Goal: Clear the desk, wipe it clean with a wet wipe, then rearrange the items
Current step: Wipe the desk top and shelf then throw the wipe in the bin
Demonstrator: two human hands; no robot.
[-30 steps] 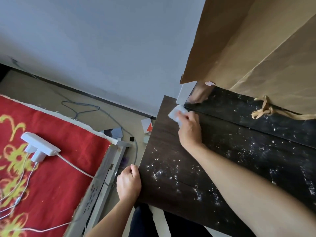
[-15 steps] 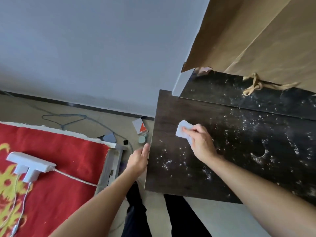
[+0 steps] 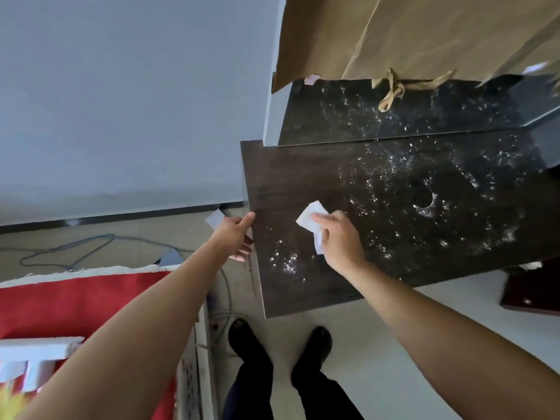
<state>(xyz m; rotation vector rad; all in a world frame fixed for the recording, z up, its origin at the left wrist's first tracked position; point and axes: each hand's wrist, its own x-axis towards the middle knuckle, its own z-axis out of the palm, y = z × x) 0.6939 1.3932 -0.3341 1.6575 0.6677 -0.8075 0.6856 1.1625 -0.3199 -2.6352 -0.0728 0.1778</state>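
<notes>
A red rug (image 3: 75, 298) ran off the frame's left edge. My left hand (image 3: 235, 237) gripped the dark surface (image 3: 288, 177) at its left edge, thumb on top, fingers (image 3: 242, 256) partly hidden beneath. My right hand (image 3: 341, 237) pinched a white wet wipe (image 3: 310, 218) against the speckled surface, covering part of it. A brown paper bag (image 3: 424, 34) was cut off above.

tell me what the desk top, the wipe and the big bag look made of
Desk top: dark wood-grain board, probably laminate; streaky grain, slight sheen. Wipe: thin white soft sheet, likely nonwoven; it crumples. Bag: matte brown kraft paper, sharp creases, twisted paper handle.
</notes>
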